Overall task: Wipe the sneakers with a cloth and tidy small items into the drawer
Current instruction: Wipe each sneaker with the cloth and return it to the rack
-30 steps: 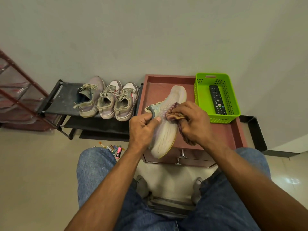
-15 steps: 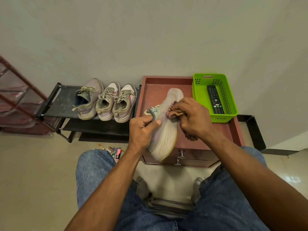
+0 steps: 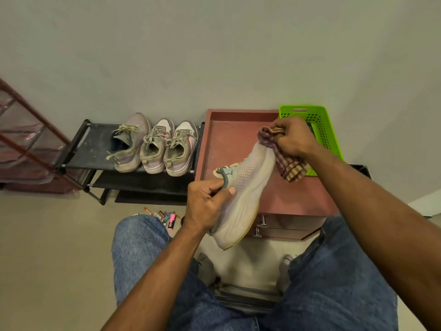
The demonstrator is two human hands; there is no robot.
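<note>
Three sneakers (image 3: 152, 145) sit side by side on a black shoe rack (image 3: 93, 149), with markers (image 3: 164, 215) scattered on the floor below. The left hand (image 3: 207, 204) has its grip clamped on a pale sneaker (image 3: 245, 194) held above the drawer cabinet (image 3: 296, 201). The right hand (image 3: 294, 137) clutches a checked cloth (image 3: 290, 167) at the sneaker's toe, before a green basket (image 3: 319, 123).

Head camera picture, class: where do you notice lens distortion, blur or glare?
Head view: wide-angle bending curves the shoe rack and wall edges; the cloth and green basket look slightly soft; lighting is even, with no strong glare.
</note>
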